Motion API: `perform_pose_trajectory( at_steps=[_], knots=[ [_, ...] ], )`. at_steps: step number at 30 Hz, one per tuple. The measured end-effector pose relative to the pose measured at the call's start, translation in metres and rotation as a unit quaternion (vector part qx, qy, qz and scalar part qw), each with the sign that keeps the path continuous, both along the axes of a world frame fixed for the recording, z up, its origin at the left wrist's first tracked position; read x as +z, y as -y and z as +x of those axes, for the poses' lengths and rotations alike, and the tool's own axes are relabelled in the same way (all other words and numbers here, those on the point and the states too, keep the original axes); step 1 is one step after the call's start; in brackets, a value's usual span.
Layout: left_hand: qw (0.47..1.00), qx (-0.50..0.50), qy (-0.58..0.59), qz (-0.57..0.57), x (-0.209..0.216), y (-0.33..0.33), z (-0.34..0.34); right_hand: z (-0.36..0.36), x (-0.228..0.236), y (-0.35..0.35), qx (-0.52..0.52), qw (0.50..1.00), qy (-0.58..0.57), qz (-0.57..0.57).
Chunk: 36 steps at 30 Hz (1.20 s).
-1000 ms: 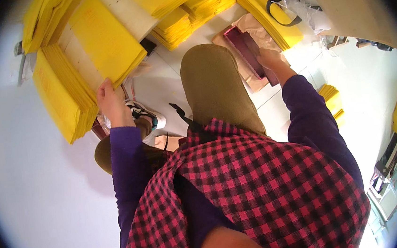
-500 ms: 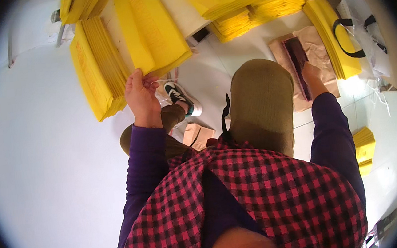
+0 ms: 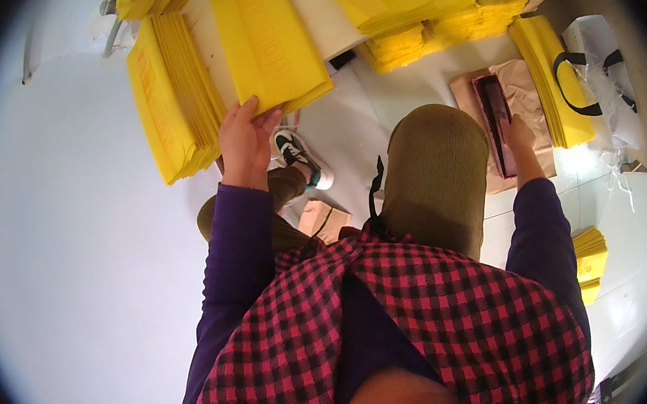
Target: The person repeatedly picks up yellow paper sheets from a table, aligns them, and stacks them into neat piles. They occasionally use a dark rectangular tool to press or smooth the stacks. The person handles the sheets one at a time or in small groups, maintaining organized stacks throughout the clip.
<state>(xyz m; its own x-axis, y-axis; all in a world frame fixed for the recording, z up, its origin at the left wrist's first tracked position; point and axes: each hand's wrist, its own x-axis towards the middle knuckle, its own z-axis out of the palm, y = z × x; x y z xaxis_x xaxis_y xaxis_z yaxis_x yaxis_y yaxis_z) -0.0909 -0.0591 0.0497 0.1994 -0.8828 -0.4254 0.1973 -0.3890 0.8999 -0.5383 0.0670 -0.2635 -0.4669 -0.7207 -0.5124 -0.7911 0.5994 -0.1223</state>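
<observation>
My left hand (image 3: 245,138) reaches forward and grips the lower edge of a large yellow paper bag (image 3: 264,45), which leans over a thick stack of the same yellow bags (image 3: 168,100) standing on edge. My right hand (image 3: 518,137) lies against the side of a long, flat dark-maroon box (image 3: 494,114), which rests on crumpled brown paper (image 3: 522,81). Whether its fingers grip the box is not visible. Both arms wear purple sleeves. My knee in olive trousers (image 3: 435,173) rises between the hands.
More yellow bag stacks lie ahead (image 3: 415,17) and to the right (image 3: 559,81), with a small pile at the lower right (image 3: 590,259). A white bag with black handles (image 3: 596,63) sits far right. My sneaker (image 3: 298,154) is on the white floor.
My left hand has moved from the side of the standing stack to the lower edge of the leaning yellow bag. My right hand has stayed at the maroon box. The view has shifted.
</observation>
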Motion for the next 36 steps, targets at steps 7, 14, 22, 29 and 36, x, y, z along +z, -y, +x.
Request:
perform_pose_trajectory(
  at_steps=[7,14,22,29,36],
  knots=[
    [0.987,0.026,-0.16,-0.021,0.012,0.006,0.008,0.03,0.124,0.022,-0.063,0.896,0.255,-0.358],
    [0.972,0.021,-0.23,-0.034,0.032,0.003,0.002,0.104,0.282,0.054,-0.051,0.769,0.538,-0.343],
    [0.978,0.025,-0.196,-0.066,0.068,-0.017,-0.008,0.198,0.333,0.119,-0.056,0.648,0.746,-0.143],
    [0.983,-0.009,-0.165,-0.086,0.09,-0.064,0.0,0.253,0.327,0.168,-0.14,0.491,0.856,-0.077],
    [0.987,-0.119,-0.082,-0.075,0.088,-0.108,0.019,0.282,0.307,0.201,-0.198,0.485,0.851,-0.047]
  ],
)
